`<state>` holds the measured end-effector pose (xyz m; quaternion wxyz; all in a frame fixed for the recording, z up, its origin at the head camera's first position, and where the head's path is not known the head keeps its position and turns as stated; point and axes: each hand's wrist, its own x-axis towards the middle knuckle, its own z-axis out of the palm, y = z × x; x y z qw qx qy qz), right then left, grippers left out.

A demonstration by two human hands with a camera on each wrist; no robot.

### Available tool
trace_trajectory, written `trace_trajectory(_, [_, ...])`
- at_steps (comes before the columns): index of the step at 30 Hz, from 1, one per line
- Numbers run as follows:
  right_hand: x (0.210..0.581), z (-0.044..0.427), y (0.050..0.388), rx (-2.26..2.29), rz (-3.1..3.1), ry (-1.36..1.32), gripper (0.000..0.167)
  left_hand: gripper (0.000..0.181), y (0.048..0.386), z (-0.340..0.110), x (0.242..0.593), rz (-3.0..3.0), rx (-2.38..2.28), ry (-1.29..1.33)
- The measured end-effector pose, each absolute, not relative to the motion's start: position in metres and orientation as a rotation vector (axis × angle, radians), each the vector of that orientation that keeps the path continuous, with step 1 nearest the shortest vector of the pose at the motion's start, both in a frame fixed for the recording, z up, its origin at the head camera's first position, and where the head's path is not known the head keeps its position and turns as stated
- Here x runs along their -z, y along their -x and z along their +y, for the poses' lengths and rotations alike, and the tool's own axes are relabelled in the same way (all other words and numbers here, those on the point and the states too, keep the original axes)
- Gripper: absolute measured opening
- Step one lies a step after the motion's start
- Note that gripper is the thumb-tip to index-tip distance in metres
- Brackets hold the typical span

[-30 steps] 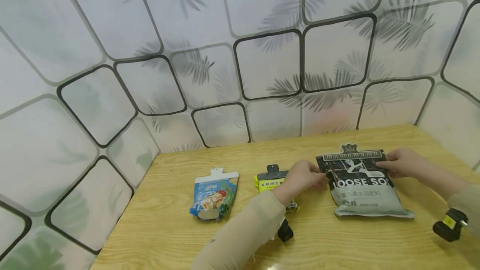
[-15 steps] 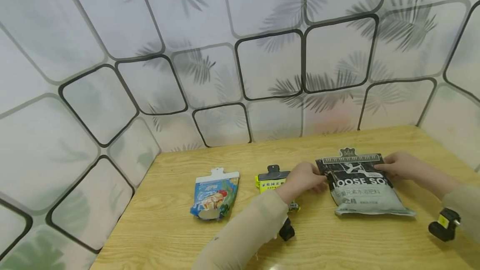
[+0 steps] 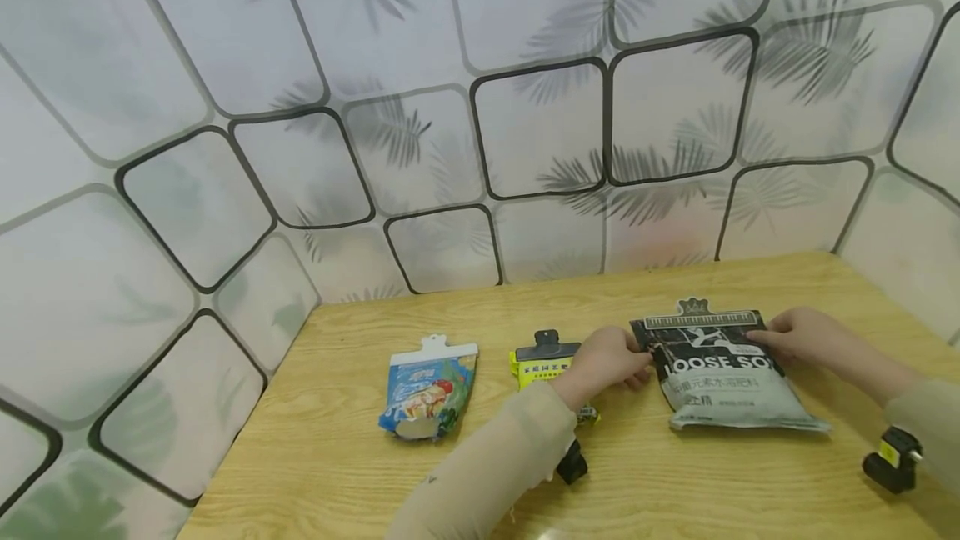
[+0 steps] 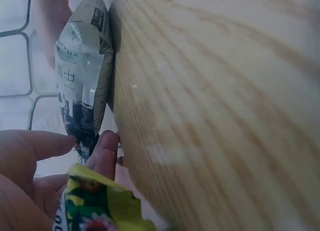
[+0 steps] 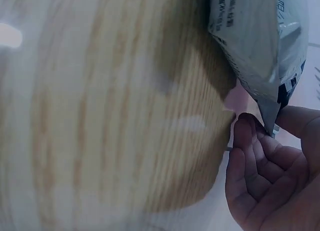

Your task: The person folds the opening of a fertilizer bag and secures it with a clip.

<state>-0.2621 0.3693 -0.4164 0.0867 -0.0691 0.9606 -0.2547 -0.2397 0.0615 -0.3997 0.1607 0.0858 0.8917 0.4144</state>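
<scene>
A black and grey soil bag (image 3: pixel 723 394) with "LOOSE SO" printed on it is on the right of the table, a grey clip (image 3: pixel 701 319) across its top edge. My left hand (image 3: pixel 609 361) pinches the bag's upper left corner between thumb and fingers, as the left wrist view shows. On the opposite side, my right hand (image 3: pixel 802 336) pinches the upper right corner; in the right wrist view its thumb lies against the bag. Beneath my left forearm, a yellow packet (image 3: pixel 536 369) with a black clip (image 3: pixel 547 346) is partly hidden.
A blue food packet (image 3: pixel 427 394) with a white clip (image 3: pixel 435 351) lies left of the yellow one on the wooden table (image 3: pixel 315 440). Behind the table's far edge stands a patterned wall covering (image 3: pixel 540 132). Black wrist cameras hang below both forearms.
The top edge of the soil bag and its clip have sunk slightly towards me. My right hand has come down a little with it. Both other packets lie where they were.
</scene>
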Motion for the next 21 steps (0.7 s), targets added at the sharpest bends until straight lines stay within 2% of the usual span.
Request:
trace_trajectory(13, [0.410,0.364,0.253,0.599,2.977,0.309,0.055,0.019,0.236,0.059,0.397,2.609,-1.051,-0.330])
trace_trajectory(21, [0.396,0.363,0.248,0.478,2.979,0.376,0.044,0.020,0.234,0.056,0.398,2.575,-1.047,-0.398])
